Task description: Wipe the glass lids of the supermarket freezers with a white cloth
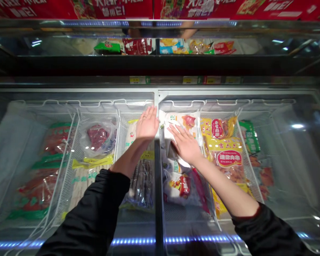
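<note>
I look down into a chest freezer with wire baskets point(117, 128) full of frozen food packs. My left hand point(147, 123) lies flat, fingers stretched, on the left sliding glass lid point(69, 106) near its right edge by the centre frame bar point(157, 170). A ring shows on one finger. My right hand point(185, 144) is open too, fingers spread flat on or just over a white food bag point(176, 122) in the right half. Whether glass lies under this hand I cannot tell. Both sleeves are black.
Yellow packs with red labels point(225, 151) lie right of my right hand, a green pack point(249, 137) beyond. Left baskets hold a bag of red meat point(97, 137), red-and-green packs point(56, 138) and dark skewers point(142, 181). A shelf above holds red boxes point(117, 9).
</note>
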